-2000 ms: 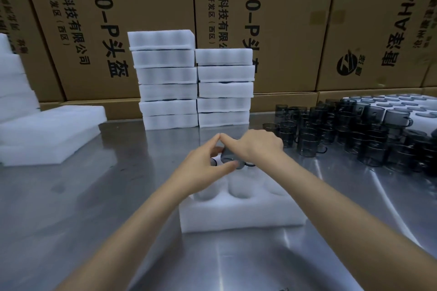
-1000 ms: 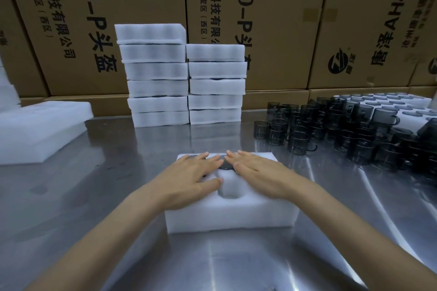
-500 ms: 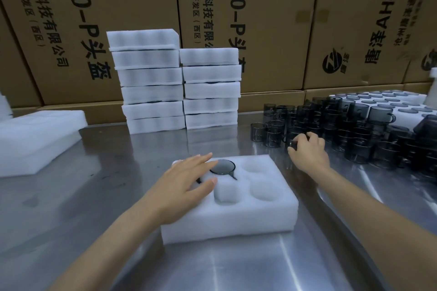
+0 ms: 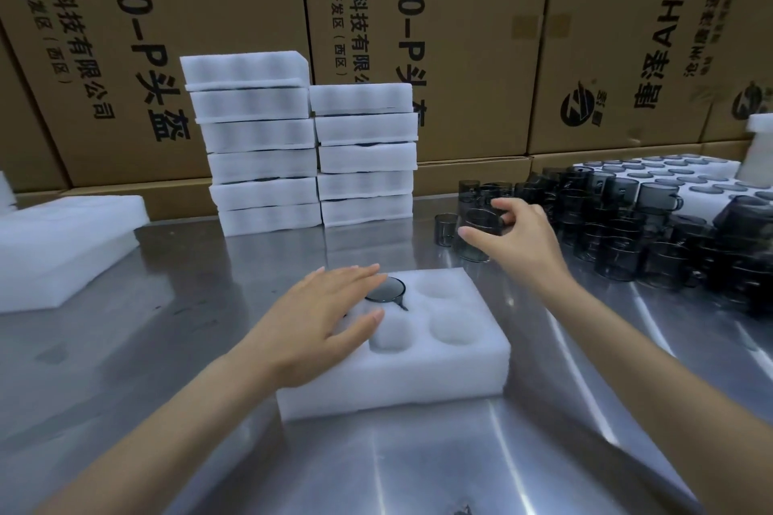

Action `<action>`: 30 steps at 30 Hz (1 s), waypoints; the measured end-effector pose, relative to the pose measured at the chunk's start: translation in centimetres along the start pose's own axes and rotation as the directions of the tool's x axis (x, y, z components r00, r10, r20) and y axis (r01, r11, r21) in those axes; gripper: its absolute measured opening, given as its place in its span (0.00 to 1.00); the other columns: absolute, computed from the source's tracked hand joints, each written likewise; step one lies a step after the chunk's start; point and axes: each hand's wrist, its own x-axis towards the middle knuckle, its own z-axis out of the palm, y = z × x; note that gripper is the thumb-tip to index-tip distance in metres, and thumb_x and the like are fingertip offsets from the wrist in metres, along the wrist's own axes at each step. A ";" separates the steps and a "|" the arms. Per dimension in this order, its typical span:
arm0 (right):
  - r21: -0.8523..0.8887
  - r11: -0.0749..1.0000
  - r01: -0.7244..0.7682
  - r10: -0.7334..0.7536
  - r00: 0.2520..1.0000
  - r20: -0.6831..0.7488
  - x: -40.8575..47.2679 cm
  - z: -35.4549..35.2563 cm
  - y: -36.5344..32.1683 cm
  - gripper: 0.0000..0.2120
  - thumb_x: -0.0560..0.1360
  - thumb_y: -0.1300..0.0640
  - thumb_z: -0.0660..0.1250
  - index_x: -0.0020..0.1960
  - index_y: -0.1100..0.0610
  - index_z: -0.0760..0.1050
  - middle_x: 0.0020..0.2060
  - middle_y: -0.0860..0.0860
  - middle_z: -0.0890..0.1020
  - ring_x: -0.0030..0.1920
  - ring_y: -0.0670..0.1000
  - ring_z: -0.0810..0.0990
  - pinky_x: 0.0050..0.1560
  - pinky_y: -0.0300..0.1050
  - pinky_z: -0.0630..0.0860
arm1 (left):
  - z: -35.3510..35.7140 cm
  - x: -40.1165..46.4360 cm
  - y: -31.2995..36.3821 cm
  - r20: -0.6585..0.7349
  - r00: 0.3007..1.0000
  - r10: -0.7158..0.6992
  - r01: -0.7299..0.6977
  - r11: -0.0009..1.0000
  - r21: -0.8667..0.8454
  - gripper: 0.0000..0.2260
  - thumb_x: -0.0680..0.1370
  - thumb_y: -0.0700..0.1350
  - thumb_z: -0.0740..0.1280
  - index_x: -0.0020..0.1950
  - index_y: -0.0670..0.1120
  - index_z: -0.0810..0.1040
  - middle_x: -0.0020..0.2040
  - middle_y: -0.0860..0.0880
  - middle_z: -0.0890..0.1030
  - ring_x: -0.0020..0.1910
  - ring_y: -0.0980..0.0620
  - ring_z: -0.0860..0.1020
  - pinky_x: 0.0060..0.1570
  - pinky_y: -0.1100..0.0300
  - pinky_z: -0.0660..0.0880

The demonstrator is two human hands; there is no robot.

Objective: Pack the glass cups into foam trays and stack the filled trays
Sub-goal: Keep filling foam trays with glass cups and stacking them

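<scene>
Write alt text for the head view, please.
The right hand grips a dark glass cup above a steel table, while the left hand rests flat on a foam tray holding one cup. Filled trays stand stacked behind.

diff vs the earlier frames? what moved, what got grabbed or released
The right hand left the foam tray, reached right to the loose cups, and now has a grip on one smoky glass cup, lifting it. The left hand went from pinching a cup to lying flat on the tray. Unchanged: one seated cup in its pocket, tray position, both foam stacks.
</scene>
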 end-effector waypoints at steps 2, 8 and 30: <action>0.041 0.999 0.035 -0.037 0.999 0.035 -0.8 0.0 -1.6 0.31 0.65 0.41 0.73 0.65 0.49 0.71 0.50 0.46 0.70 0.48 0.46 0.76 0.51 0.45 0.74 | 0.0 0.1 0.1 0.014 1.000 0.005 -0.005 1.000 0.014 0.26 0.76 0.65 0.46 0.74 0.62 0.59 0.73 0.67 0.57 0.73 0.67 0.54 0.73 0.62 0.46; -0.051 0.998 0.033 -0.026 0.991 0.133 -3.2 2.1 -2.7 0.27 0.62 0.39 0.74 0.56 0.48 0.71 0.50 0.43 0.69 0.46 0.43 0.74 0.47 0.45 0.74 | -0.3 -0.1 0.6 0.000 1.000 0.020 -0.020 1.000 0.024 0.21 0.79 0.61 0.50 0.73 0.61 0.62 0.72 0.66 0.62 0.71 0.67 0.59 0.72 0.59 0.55; -0.116 0.919 0.377 -0.274 0.821 0.501 -4.5 -0.6 -0.9 0.24 0.81 0.46 0.51 0.76 0.45 0.53 0.74 0.36 0.54 0.74 0.37 0.49 0.73 0.38 0.48 | -0.4 3.3 2.9 0.130 0.987 0.095 -0.100 0.995 0.029 0.30 0.76 0.65 0.45 0.77 0.59 0.45 0.75 0.65 0.43 0.73 0.68 0.41 0.72 0.64 0.39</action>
